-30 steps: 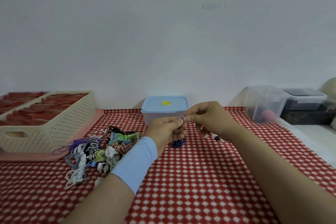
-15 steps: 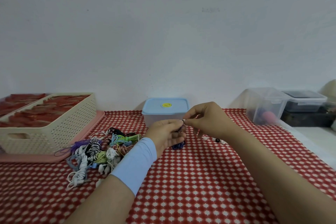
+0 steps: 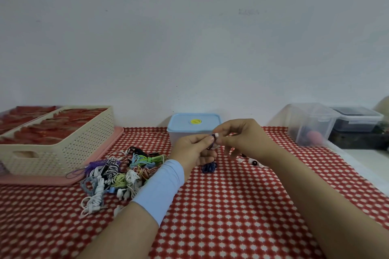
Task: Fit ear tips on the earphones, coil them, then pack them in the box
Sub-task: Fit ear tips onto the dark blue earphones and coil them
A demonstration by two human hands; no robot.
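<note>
Hands, two: left hand (image 3: 192,149) pinches one dark blue earphone (image 3: 212,140) above the tablecloth (image 3: 231,206). Right hand (image 3: 244,139) pinches one white ear tip (image 3: 216,135) against it. Blue-lidded box (image 3: 194,122): one (closed), just behind. Earphone pile (image 3: 117,172): one, tangled, uncounted. Since half a second ago: both pinches unchanged.
</note>
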